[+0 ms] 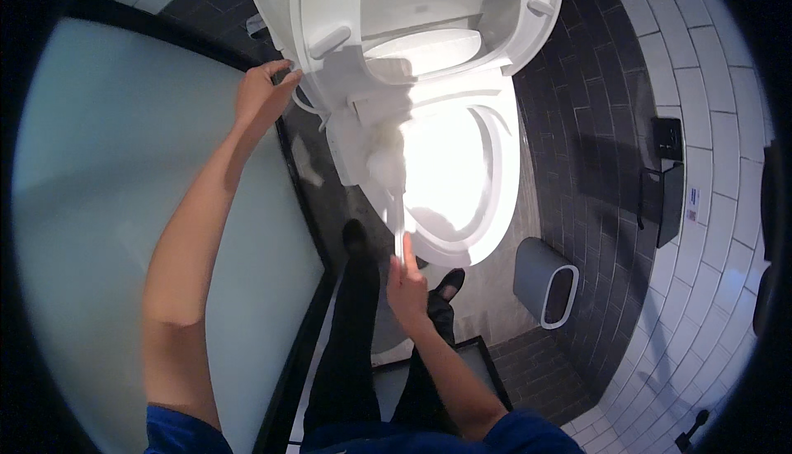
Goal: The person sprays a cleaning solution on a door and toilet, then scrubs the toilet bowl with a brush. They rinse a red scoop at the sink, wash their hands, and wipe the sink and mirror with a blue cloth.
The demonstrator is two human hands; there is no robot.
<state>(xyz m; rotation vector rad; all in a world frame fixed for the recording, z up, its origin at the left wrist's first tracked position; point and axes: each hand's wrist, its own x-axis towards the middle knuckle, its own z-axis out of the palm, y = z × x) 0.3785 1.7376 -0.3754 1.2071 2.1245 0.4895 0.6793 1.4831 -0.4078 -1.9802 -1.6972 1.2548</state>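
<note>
My right hand (408,290) is closed around the white handle of a toilet brush (399,225). The brush's pale head, blurred, is over the left side of the bowl rim of a white toilet (501,188). Glare washes out much of the bowl's inside. The toilet seat (328,76) and the lid behind it are raised. My left hand (269,85) is at the left edge of the raised seat or lid, fingers bent and thumb near the fingertips; whether it grips the edge cannot be told.
A frosted glass panel (124,206) with a black frame stands close at the left. At the right are a grey waste bin (538,280) on the floor and a black dispenser (668,206) on the tiled wall. My feet are just before the toilet.
</note>
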